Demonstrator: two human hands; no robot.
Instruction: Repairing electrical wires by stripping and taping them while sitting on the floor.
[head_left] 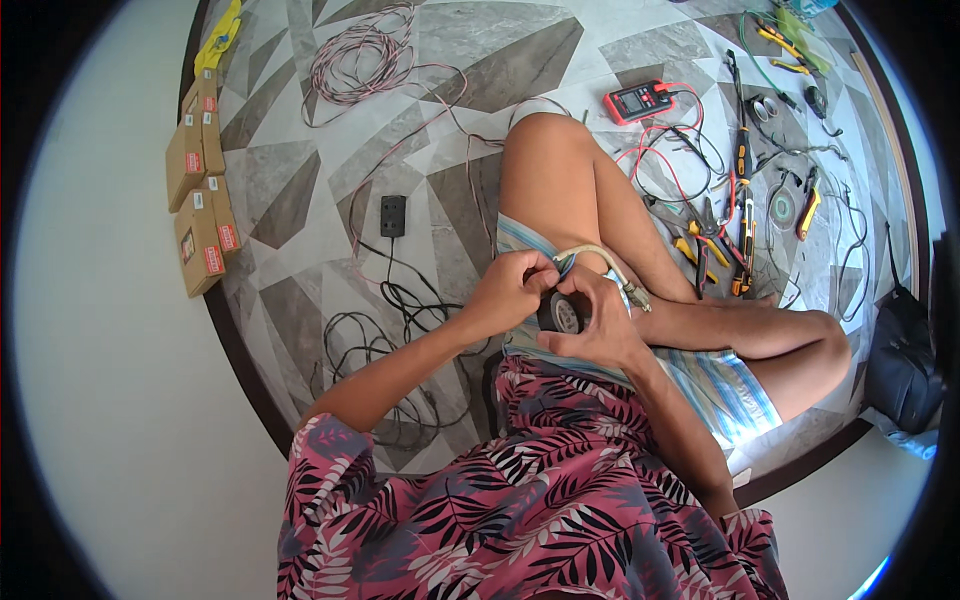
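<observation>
- Tape roll, gripped by the right hand!
- Left hand pinched closed beside the roll, contents hidden!
- Pale cord arching beyond the roll!

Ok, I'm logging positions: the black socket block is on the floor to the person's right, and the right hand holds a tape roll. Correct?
Not quite: the head view shows the black socket block on the floor to the person's left; the right hand holds a tape roll.
</observation>
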